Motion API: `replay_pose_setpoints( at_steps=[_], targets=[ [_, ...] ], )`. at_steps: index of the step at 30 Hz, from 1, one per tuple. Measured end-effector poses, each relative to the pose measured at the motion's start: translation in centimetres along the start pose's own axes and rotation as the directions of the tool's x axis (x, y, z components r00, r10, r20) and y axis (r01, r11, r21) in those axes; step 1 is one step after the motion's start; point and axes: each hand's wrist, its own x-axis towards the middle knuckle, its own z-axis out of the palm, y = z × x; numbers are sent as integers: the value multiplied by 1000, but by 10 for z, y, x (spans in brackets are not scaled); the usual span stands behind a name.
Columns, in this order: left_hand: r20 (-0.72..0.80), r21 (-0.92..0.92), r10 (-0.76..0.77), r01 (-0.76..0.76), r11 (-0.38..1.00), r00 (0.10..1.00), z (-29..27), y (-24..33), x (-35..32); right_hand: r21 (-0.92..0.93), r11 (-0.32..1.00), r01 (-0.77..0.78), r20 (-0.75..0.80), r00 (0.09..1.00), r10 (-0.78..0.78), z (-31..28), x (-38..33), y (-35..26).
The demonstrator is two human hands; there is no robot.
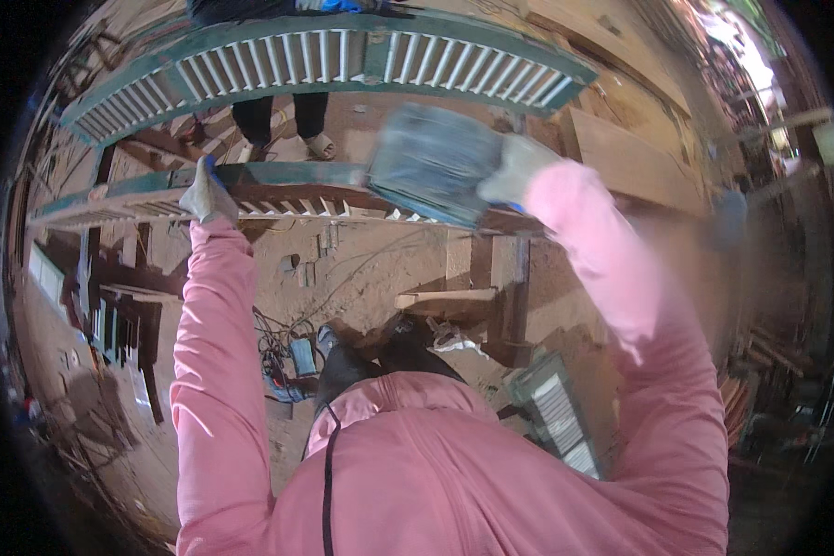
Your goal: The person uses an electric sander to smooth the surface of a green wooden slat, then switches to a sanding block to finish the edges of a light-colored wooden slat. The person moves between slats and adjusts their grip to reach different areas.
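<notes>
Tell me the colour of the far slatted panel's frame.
The frame is dull green, clearest in the head view.

Open room lay between the forearms (pixel 215 315), bodyward of the left hand (pixel 210 196). Beyond it, a louvred shutter (pixel 376 57) blocked passage; right of the right hand (pixel 517 170), a board (pixel 632 163) did.

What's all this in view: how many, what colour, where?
Far louvred panel: one, green and white, top.
Near louvred panel: one, green, below it.
Flat slab: one, blue-grey, upper centre, blurred.
Small louvred panel: one, green and white, lower right.
Boards: several, tan, upper right.
Cables: uncountable tangle, dark, lower left.
Small rectangular item: one, blue, beside cables.
Another person's legs: two, dark-trousered, beyond near panel.
Jacket: one, pink, bottom.
Own legs: two, dark, lower centre.
Left hand: one, pale, apparently gloved, at near panel.
Right hand: one, pale, apparently gloved, holding slab.
</notes>
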Motion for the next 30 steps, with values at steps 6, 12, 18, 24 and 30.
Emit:
replay_pose_setpoints(
  at_steps=[6, 12, 18, 24, 30],
  targets=[
    [6, -59, -66, 66, 996, 998, -27, -10, 37, 139, 985, -105, 55, 994, 98, -15, -40, 86],
    [89, 779, 164, -171, 603, 982, -35, 31, 35, 67, 997, 30, -99, 995, -23, -3, -37, 101],
    [-20, 598, 274, -209, 774, 961, -79, 35, 146, 18, 995, 101, -129, 987, -97, 9, -13, 52],
    [-123, 468, 367, -272, 841, 922, -63, 13, 156, -33, 997, 67, -32, 997, -68, 8, 18, -45],
    [-327, 617, 403, -130, 776, 855, -45, 77, 125, -201, 977, 75, 56, 996, -65, 5, 54, -184]
  ],
)
